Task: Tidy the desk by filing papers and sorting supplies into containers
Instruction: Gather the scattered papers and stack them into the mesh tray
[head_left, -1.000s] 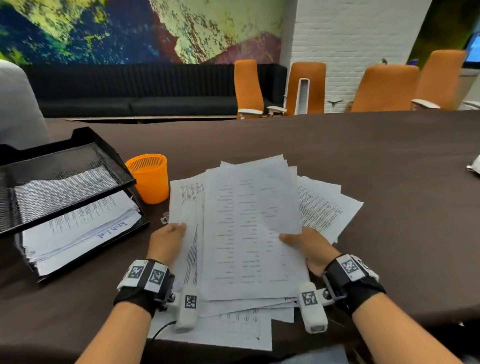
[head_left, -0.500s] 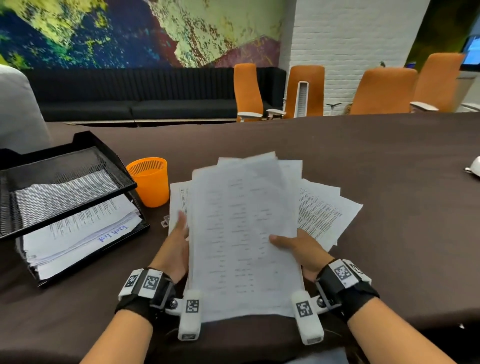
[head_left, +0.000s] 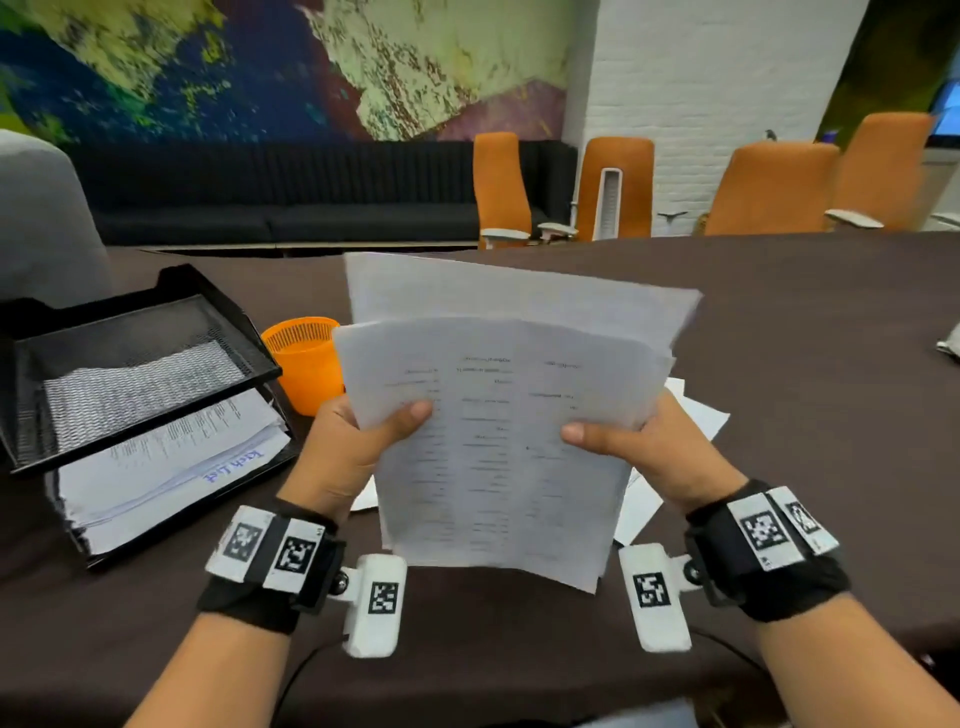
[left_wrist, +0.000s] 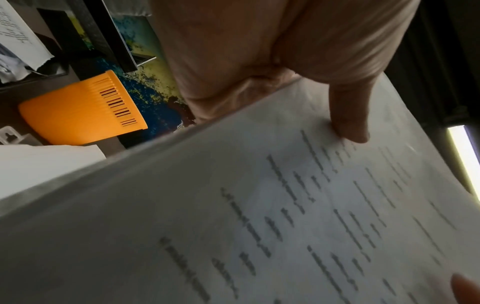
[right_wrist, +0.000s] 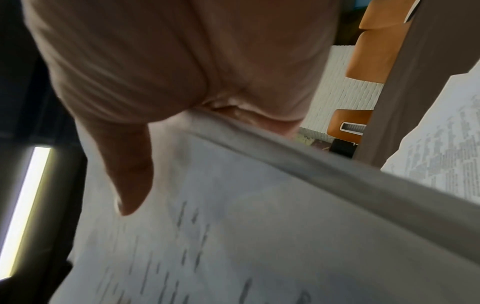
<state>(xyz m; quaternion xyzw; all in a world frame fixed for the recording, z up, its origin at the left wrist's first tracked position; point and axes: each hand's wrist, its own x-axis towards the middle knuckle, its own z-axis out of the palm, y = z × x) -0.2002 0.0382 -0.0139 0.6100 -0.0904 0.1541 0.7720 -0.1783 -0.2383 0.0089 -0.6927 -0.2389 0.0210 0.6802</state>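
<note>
A stack of printed white papers (head_left: 498, 441) is lifted off the desk and tilted toward me. My left hand (head_left: 358, 441) grips its left edge, thumb on the front sheet. My right hand (head_left: 639, 441) grips the right edge the same way. The left wrist view shows the papers (left_wrist: 259, 205) under the left thumb (left_wrist: 350, 123); in the right wrist view the papers (right_wrist: 233, 236) lie under the right thumb (right_wrist: 127, 181). A few loose sheets (head_left: 696, 415) stay on the desk behind the stack. A black two-tier mesh tray (head_left: 130, 364) stands at the left, its lower tier full of papers.
An orange mesh cup (head_left: 304, 364) stands between the tray and the held papers. The dark brown desk (head_left: 805, 364) stretches to the right, with a small white object (head_left: 950, 345) at its right edge. Orange chairs (head_left: 769, 187) and a black sofa lie beyond the desk.
Both hands gathered the spread sheets into one stack and lifted it off the desk, tilting it upright. A few sheets were left lying on the desk.
</note>
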